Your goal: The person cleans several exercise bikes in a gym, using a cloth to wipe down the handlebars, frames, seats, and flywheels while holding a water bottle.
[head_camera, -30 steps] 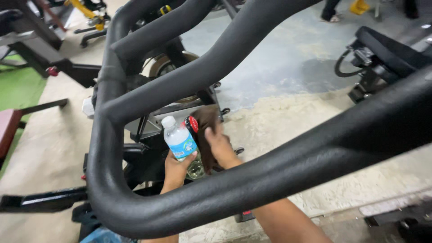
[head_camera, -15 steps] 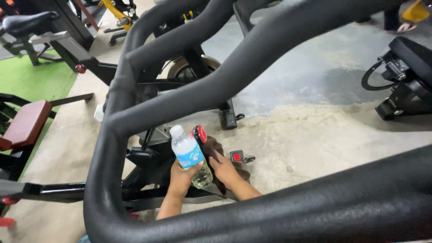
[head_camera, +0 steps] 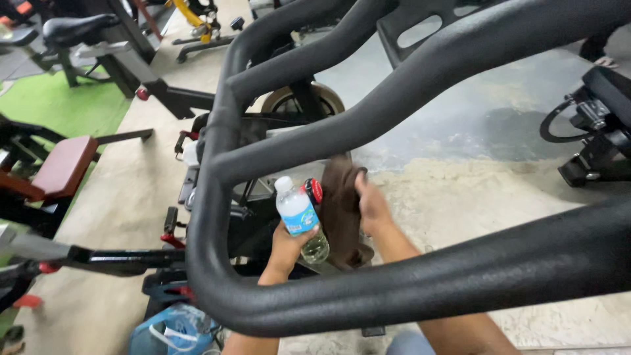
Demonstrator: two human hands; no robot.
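My left hand [head_camera: 287,250] grips a clear plastic water bottle [head_camera: 299,215] with a white cap and blue label, held upright below the black handlebars [head_camera: 368,125] of an exercise bike. Just to its right, my right hand [head_camera: 373,207] holds a dark brown cloth [head_camera: 340,217] pressed against the bike's frame. A red knob [head_camera: 315,190] on the frame shows between the bottle and the cloth. The thick handlebar tubes cross in front of both forearms and hide parts of them.
Other exercise bikes stand at the back left [head_camera: 85,39] and at the right edge [head_camera: 598,131]. A red padded bench [head_camera: 62,167] sits at the left beside green flooring [head_camera: 59,105]. A blue plastic bag [head_camera: 174,332] lies on the floor below. The concrete floor [head_camera: 473,190] is stained.
My right hand has lifted with the brown cloth, moving up the bike frame. The bottle stays in my left hand. The view has shifted, so the handlebars sit differently in frame.
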